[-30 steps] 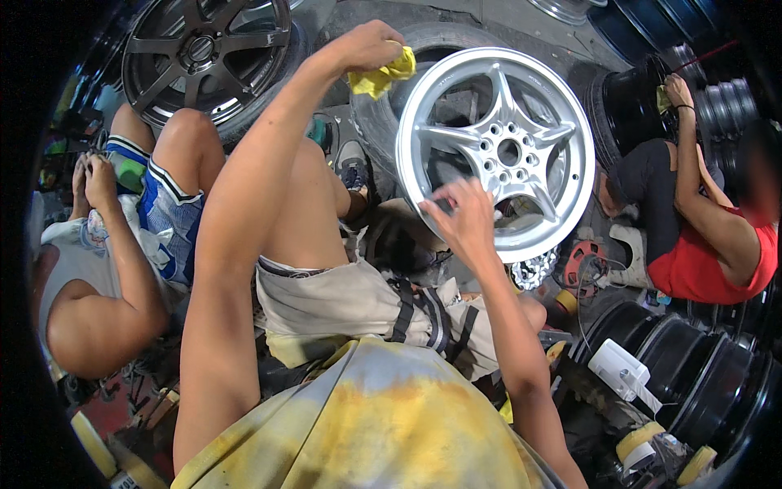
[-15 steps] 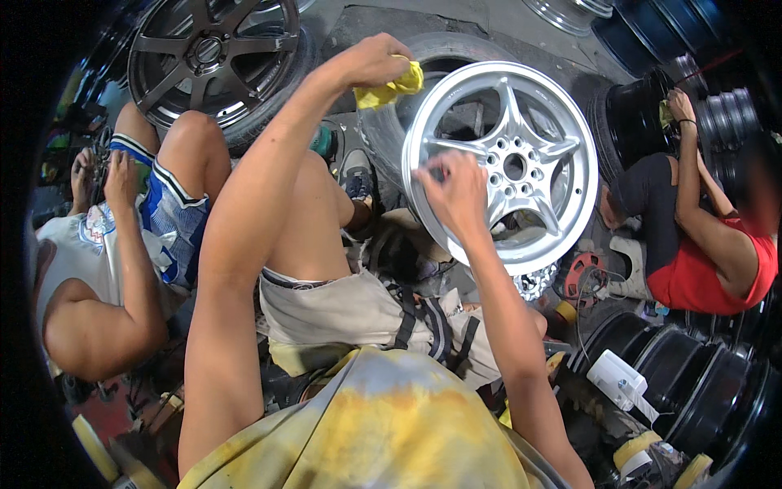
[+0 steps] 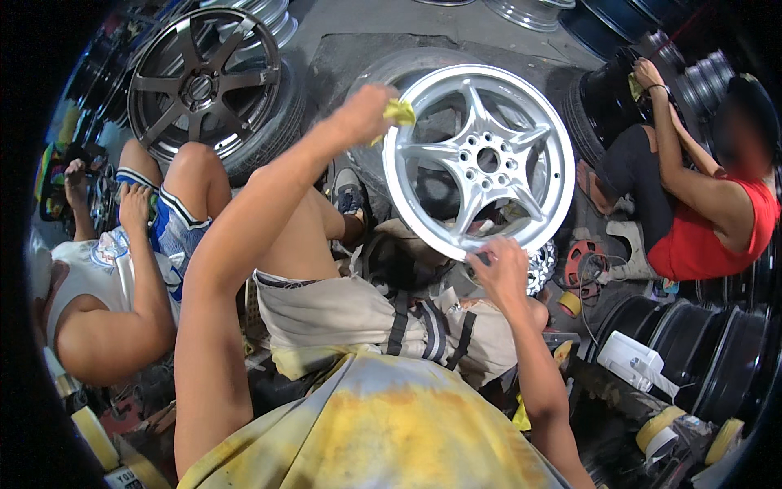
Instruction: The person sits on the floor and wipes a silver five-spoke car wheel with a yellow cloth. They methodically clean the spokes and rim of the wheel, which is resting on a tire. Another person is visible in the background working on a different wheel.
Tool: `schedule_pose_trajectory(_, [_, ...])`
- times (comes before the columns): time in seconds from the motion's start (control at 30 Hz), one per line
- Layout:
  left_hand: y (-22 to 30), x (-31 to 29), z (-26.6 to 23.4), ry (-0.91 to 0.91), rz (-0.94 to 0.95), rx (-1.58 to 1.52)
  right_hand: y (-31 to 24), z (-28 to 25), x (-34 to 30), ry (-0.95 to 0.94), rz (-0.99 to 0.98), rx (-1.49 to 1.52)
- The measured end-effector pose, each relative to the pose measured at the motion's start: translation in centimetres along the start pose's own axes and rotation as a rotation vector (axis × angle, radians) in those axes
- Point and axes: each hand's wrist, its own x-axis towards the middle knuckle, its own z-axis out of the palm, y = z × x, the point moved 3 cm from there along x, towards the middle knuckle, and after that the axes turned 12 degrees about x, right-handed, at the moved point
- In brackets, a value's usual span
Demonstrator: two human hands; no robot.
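Person working at a wheel, seen from above. A silver five-spoke metal wheel point(image 3: 474, 164) is lying face up over a worn grey rubber tire point(image 3: 376, 72), leaving the tire's upper and left edges showing. The left hand point(image 3: 364, 112) is gripping a crumpled yellow cloth point(image 3: 399, 112), which is overlapping the wheel's upper-left rim in this view; whether it is touching the metal cannot be told. The right hand point(image 3: 503, 270) is bending its fingers toward the thumb at the wheel's lower rim; a dark patch is showing between them, but whether they are gripping anything cannot be told. To the left, a dark grey seven-spoke wheel point(image 3: 200, 88) is resting on another black tire point(image 3: 291, 110), near a seated co-worker in a white sleeveless top point(image 3: 102, 273). To the right, a co-worker in a red top point(image 3: 717, 240) is reaching toward a black metal rim point(image 3: 604, 98).
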Motion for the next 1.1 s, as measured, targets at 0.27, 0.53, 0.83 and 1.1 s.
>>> schedule_pose_trajectory(0.27, [7.9,-10.1,4.7,0.197,0.300,0.637,7.0,-3.3,-8.9,0.497,0.313,0.392])
schedule_pose_trajectory(0.53, [10.7,-15.1,4.4,-0.214,0.427,0.375,4.6,-1.0,-8.8,0.424,0.301,0.671])
schedule_pose_trajectory(0.83, [0.1,-0.6,4.9,0.047,0.401,0.960,5.6,-2.4,-9.1,0.437,0.248,0.460])
schedule_pose_trajectory(1.1, [4.5,9.7,2.0,0.172,0.403,0.834,6.1,-2.2,-10.5,0.485,0.264,0.467])
